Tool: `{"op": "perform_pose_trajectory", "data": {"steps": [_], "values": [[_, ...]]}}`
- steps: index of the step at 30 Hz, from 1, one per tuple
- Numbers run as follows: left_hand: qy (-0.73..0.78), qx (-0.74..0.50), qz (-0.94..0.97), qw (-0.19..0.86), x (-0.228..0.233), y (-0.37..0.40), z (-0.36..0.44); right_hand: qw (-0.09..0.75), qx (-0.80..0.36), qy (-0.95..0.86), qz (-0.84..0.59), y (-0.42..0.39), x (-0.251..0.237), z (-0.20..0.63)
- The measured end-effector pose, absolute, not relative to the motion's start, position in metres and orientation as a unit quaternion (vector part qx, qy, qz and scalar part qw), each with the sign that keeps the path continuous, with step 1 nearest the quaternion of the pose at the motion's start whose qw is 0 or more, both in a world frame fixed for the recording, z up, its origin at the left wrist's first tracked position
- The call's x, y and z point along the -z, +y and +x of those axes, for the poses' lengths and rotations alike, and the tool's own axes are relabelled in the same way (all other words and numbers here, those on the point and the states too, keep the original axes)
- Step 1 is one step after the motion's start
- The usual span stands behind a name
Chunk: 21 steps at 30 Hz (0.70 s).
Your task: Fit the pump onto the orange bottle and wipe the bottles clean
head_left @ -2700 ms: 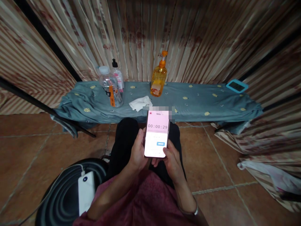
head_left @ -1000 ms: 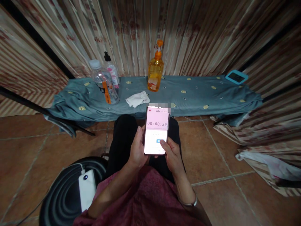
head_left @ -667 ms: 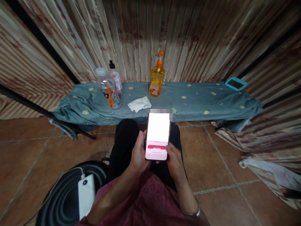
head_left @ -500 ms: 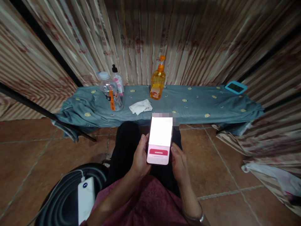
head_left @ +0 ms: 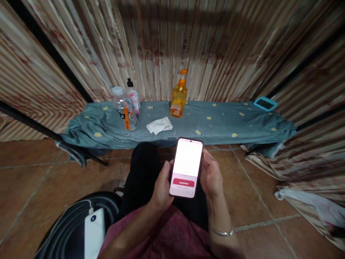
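A smartphone (head_left: 186, 167) is held upright above my lap, its lit screen facing me with a white area and a red button near the bottom. My left hand (head_left: 162, 187) grips its left edge, thumb along the side and the other fingers hidden behind. On the opposite edge, my right hand (head_left: 211, 174) is closed around the phone's side, with its fingertips partly out of sight. A silver bracelet (head_left: 222, 233) circles my right wrist. Just beyond the phone lies a crumpled white tissue (head_left: 159, 125) on the cloth-covered bench.
The low bench (head_left: 215, 124) carries a clear plastic bottle (head_left: 126, 111), a pink-labelled pump bottle (head_left: 134, 96), an orange pump bottle (head_left: 179, 97) and a blue-framed digital device (head_left: 265, 104). At lower left, a white power bank (head_left: 94, 233) rests on a black ridged stool (head_left: 70, 216). Curtains (head_left: 161, 46) and dark poles (head_left: 51, 50) surround me.
The phone has shifted slightly right and down in view and tilted a little. My right hand has moved up along its right edge and turned. The view has also shifted a little.
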State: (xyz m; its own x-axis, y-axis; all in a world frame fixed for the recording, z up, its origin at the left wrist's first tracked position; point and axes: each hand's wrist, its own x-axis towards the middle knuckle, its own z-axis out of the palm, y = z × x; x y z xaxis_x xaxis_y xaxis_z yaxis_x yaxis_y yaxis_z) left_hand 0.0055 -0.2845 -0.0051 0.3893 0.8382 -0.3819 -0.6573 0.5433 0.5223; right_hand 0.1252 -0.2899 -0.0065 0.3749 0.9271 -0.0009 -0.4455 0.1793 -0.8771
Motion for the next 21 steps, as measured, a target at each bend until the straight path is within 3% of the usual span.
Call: {"op": "perform_pose_trajectory", "data": {"steps": [21], "values": [[0.313, -0.463, 0.129, 0.819, 0.0088, -0.2896, 0.0079, 0.724, -0.407, -0.308, -0.464, -0.2964, -0.0005, 0.1191]]}}
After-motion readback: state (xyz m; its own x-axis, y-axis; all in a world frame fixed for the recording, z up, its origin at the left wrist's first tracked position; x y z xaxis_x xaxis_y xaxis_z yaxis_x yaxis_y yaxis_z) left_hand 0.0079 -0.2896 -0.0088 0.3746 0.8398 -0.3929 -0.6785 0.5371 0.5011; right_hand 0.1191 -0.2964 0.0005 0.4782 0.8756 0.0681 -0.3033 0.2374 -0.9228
